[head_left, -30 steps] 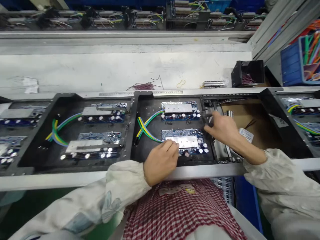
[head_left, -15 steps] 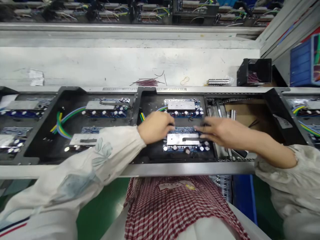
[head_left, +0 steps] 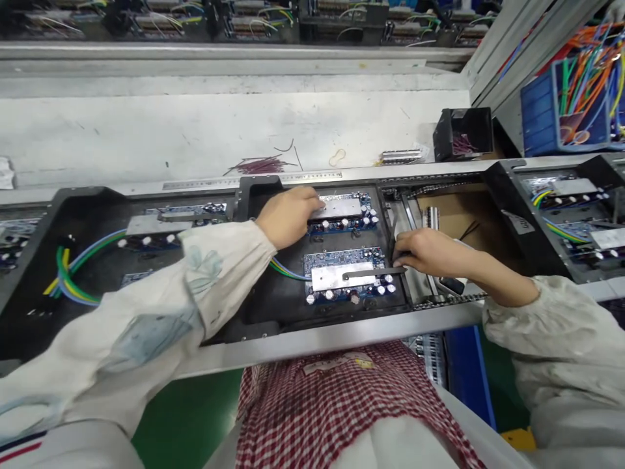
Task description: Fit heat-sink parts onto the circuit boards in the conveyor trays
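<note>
Head view: left hand (head_left: 288, 218) open, fingers (head_left: 310, 198) resting on the aluminium plate (head_left: 339, 208) of a circuit board (head_left: 342, 226) near the far edge of the black tray (head_left: 258, 332). Right hand (head_left: 430, 254) just beside the second circuit board (head_left: 346, 294) near the tray's front edge, fingers (head_left: 401, 256) curled at the right end of a dark metal strip (head_left: 374, 273) lying across that board's plate, grip on the strip impossible to confirm. Green, yellow and blue wires (head_left: 288, 269) running out from under the left sleeve (head_left: 219, 260) toward the second board; blue bin of coloured wires (head_left: 561, 107) beyond the tray's far right corner.
</note>
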The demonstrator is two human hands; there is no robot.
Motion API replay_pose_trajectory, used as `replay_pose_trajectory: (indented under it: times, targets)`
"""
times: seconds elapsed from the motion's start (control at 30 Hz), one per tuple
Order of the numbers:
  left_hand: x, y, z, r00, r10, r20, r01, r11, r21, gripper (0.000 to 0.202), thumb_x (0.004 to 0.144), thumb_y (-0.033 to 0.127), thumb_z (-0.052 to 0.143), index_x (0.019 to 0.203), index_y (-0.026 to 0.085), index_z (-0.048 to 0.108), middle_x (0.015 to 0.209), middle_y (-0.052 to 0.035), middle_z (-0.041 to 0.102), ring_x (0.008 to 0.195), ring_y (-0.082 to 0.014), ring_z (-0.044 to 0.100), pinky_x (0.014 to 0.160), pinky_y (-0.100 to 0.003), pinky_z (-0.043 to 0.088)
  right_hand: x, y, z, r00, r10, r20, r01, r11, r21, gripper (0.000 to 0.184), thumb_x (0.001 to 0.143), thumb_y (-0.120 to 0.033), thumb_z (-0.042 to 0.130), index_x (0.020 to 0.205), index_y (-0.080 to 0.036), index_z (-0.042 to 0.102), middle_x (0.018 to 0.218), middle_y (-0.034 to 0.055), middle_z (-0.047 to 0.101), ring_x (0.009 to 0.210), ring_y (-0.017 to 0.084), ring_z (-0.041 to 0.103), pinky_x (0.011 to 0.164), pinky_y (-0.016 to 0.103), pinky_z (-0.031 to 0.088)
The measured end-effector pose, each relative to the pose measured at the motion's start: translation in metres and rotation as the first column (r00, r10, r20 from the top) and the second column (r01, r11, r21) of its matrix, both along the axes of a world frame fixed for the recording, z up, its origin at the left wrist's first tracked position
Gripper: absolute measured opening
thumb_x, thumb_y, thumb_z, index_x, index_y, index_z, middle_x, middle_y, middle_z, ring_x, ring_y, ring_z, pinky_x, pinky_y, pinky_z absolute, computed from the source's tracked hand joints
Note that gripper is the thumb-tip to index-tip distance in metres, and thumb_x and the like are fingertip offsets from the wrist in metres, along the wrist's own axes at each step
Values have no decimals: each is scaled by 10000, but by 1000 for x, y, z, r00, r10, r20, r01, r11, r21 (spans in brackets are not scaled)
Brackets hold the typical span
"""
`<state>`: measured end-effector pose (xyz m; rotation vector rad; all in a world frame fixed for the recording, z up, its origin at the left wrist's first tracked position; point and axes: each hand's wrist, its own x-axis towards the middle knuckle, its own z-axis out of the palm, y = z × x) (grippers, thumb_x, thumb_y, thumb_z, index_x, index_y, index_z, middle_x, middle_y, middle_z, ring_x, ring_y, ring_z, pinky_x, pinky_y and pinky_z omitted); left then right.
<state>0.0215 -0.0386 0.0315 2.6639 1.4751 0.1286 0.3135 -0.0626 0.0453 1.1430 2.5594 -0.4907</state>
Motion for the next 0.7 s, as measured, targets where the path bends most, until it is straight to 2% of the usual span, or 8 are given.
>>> replay_pose_trajectory:
  times: [0.13,0.23,0.33,0.47,0.57,0.63,0.67,0.7]
  targets:
    - [0,14,-11,991,-124,-53,128,988,82,358,810,42,389,983,154,682,945,-54,664,976,-206,570,766,-308,465,-13,5,16,989,18,-145,-24,999,-42,191,872,-278,536,778,-133,617,803,70,642,724,173,580,664,275,396]
    - [-2,10,-17,991,-131,-42,135,985,104,337,857,80,369,978,148,676,879,-55,665,931,-207,569,778,-336,462,-46,20,21,964,-105,-243,102,994,-22,241,892,-326,509,799,-131,615,781,78,647,706,170,566,655,279,385]
    - [-2,7,-20,990,-137,-15,138,982,126,331,874,101,372,1023,153,663,887,-51,665,925,-207,572,743,-332,469,-91,46,14,947,-235,-220,254,965,61,254,888,-337,508,800,-135,634,788,96,664,721,188,576,642,293,372]
    - [1,13,-16,995,-104,-10,104,988,110,356,860,80,368,1021,162,675,902,-51,675,938,-202,586,750,-321,488,-125,70,0,952,-266,-148,288,946,150,278,886,-348,500,883,-117,654,885,147,671,792,237,605,643,316,392]
    - [-13,7,-3,991,-121,-63,122,993,9,428,789,36,387,1089,177,658,1016,-51,679,1038,-196,581,900,-352,484,-102,67,3,947,-239,-216,281,940,192,344,898,-389,474,1024,-116,642,1039,162,651,881,255,610,688,334,427]
    - [-33,-13,5,985,-149,-81,145,988,-60,515,772,38,391,1222,200,581,1187,-39,636,1170,-192,533,1082,-421,375,-66,53,6,917,-275,-288,343,913,220,404,898,-440,444,1035,-117,646,1048,154,656,897,251,613,716,337,443]
    - [-44,-29,8,990,-116,-79,111,991,-69,541,801,63,381,1311,199,500,1289,-44,581,1251,-201,477,1141,-466,293,-46,44,5,891,-340,-300,413,882,228,438,894,-476,413,959,-122,663,954,144,676,844,246,620,701,337,446]
    - [-54,-47,8,997,-29,-75,25,998,-57,533,852,126,379,1379,203,414,1361,-57,523,1310,-227,419,1156,-514,246,-26,33,2,882,-401,-245,447,878,171,480,867,-530,408,814,-131,669,784,126,678,724,237,618,653,336,445]
